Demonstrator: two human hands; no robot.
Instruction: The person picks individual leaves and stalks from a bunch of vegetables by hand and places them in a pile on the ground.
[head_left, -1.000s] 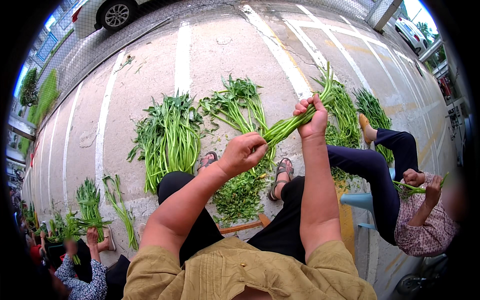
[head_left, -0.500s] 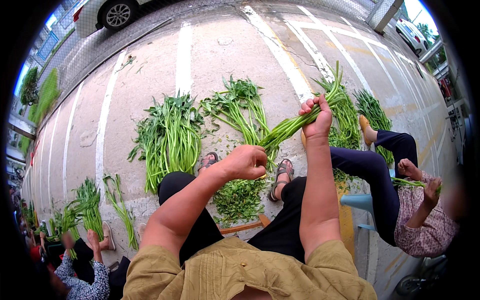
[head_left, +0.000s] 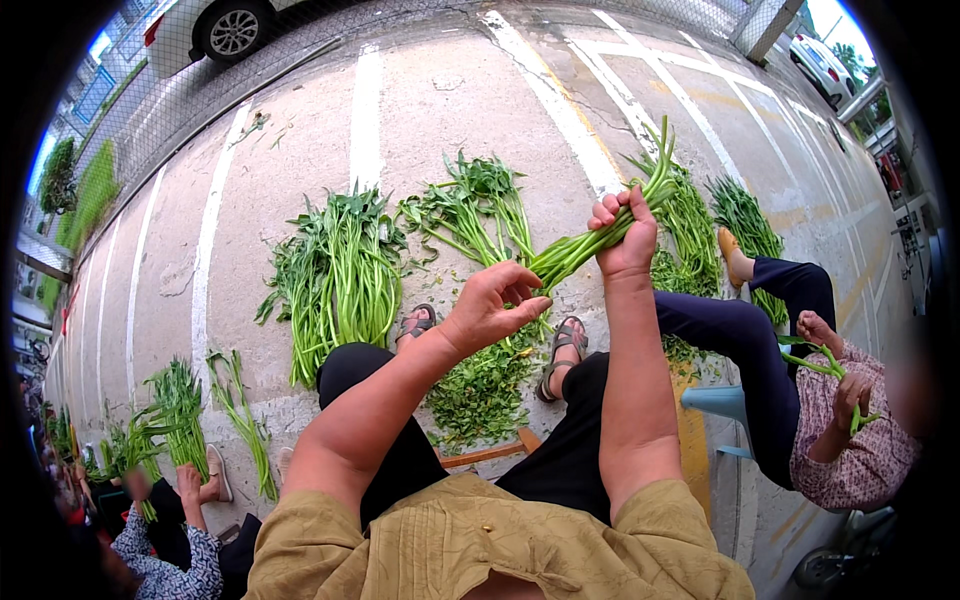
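Note:
My right hand (head_left: 628,240) is wrapped round a bunch of green leafy stalks (head_left: 570,257), like water spinach. The stalks slant, their thick ends sticking up past my fist and their lower ends reaching toward my other hand. Close by those lower ends is my left hand (head_left: 488,308), fingers bent and thumb stretched apart from them, with nothing visible held. Beneath, between my sandalled feet, lies a heap of torn leaves (head_left: 480,395). A loose pile of stalks (head_left: 485,210) is spread just beyond my hands.
A large pile of greens (head_left: 345,280) lies at front left, another pile (head_left: 690,225) at right. A person (head_left: 840,410) at right handles stalks beside a blue stool (head_left: 715,402); another person (head_left: 165,560) sits at lower left near more greens (head_left: 180,415). A wooden stool edge (head_left: 490,452) shows beneath me.
My left hand has lifted slightly and its thumb has moved away from the fingers. My right hand, with the bunch, has shifted a little left. The person at right has lowered a hand holding stalks.

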